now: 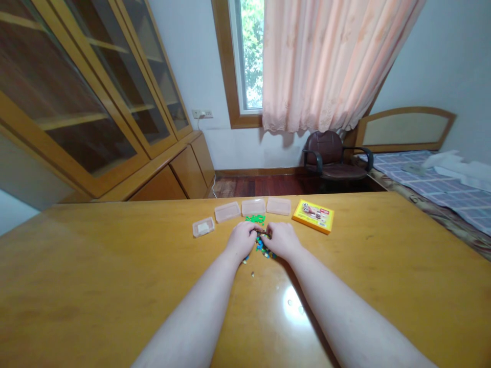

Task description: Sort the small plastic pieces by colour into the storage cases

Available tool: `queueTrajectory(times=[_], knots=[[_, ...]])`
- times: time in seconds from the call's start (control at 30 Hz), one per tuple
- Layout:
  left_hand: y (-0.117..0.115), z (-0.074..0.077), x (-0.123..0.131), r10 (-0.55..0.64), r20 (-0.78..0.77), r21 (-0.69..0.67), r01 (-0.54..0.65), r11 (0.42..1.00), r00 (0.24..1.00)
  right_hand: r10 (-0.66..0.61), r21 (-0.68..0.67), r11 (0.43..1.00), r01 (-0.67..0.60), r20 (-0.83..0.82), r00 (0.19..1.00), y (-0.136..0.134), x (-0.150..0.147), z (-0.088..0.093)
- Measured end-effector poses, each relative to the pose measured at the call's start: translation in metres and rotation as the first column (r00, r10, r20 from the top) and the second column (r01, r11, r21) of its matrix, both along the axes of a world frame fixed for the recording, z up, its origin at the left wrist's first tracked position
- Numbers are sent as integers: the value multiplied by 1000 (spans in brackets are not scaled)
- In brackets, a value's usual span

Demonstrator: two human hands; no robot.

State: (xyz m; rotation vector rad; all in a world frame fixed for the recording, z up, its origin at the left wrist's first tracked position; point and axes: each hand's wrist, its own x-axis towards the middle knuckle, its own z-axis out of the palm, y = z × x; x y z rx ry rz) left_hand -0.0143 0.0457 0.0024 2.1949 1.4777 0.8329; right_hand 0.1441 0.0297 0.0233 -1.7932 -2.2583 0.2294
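My left hand point(242, 239) and my right hand point(283, 239) face each other over a pile of small mixed-colour pieces point(261, 246), in blue, white, yellow and green. The fingers of both are curled in close together. Between the fingertips shows a small dark brown bit, too small to name; the hands partly hide it. Just beyond them lies a heap of bright green pieces point(255, 219). A few stray bits rest nearer to me, among them a tiny pale piece point(252, 274).
Three clear plastic trays point(253, 207) stand in a row behind the pieces. To their left is a smaller clear box point(203, 227) with something white inside. A yellow printed box point(313, 216) lies right, on the wooden table point(115, 286). An armchair point(332, 156) stands beyond.
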Motion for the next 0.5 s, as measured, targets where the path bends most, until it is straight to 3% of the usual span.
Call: queueTrajectory(times=[0.23, 0.5], knots=[[-1, 3, 0, 5, -7, -14, -5, 1000, 1000, 17, 20, 1000, -15, -121, 992, 2, 0, -4], [-2, 2, 0, 16, 4, -13, -16, 1000, 1000, -143, 81, 980, 181, -343, 928, 12, 5, -12]])
